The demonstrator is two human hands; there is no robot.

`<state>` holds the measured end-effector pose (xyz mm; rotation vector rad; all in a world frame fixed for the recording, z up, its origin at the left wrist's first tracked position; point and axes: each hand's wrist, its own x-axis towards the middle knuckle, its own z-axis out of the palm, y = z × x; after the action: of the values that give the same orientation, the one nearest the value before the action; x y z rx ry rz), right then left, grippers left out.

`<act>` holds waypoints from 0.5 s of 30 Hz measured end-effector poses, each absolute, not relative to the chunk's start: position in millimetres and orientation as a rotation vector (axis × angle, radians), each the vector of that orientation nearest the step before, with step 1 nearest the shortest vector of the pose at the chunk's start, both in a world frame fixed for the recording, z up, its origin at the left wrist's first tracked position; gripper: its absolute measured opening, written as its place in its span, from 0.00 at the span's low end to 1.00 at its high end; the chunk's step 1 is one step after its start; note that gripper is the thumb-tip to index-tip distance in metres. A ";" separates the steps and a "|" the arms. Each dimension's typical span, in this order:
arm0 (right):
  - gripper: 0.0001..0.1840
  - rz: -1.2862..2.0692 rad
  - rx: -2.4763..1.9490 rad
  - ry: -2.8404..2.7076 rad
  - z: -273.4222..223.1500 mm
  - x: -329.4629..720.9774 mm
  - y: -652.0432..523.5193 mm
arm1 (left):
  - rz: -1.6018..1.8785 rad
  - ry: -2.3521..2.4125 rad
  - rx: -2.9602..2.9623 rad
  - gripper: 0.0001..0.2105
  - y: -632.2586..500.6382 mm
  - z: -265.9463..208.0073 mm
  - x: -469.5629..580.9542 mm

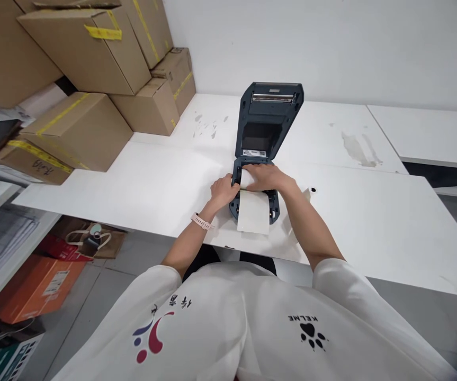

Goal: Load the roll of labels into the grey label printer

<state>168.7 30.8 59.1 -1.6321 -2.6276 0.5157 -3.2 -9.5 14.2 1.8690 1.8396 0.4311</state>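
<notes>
A dark blue label printer [270, 127] stands on the white table with its lid raised. In its lower half sits a white label roll [246, 180], partly covered by my right hand [266, 177], whose thumb and fingers are spread around it. A pale strip of label paper [253, 211] runs from the roll over the printer's front edge. My left hand [224, 191] is closed on the printer's left side, its thumb near the roll; the other fingertips are hidden.
Several cardboard boxes [81, 129] are stacked at the table's back left. A strip of backing paper [305, 194] lies beside my right forearm, near a small black hole [313, 189]. An orange box [37, 286] is on the floor at left. A white wall [331, 47] rises behind the table.
</notes>
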 end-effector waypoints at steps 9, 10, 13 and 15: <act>0.47 0.901 -1.106 -2.306 96.4 239.2 14.6 | 0.468 1.806 1.837 0.22 -13.5 14.3 -6.0; 0.47 0.907 -1.091 -2.210 101.5 256.4 10.1 | 0.470 1.806 1.835 0.22 -14.3 15.5 -5.9; 0.46 0.967 -1.190 -1.881 97.5 302.7 10.2 | 0.457 1.821 1.807 0.22 -15.3 18.5 -4.8; 0.46 0.997 -1.298 -1.688 77.4 324.2 23.4 | 0.449 1.826 1.786 0.22 -15.1 19.4 -4.0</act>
<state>324.2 23.4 77.4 -1.2975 -1.6882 0.9974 -4.0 -15.1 19.4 1.7857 1.8257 0.4489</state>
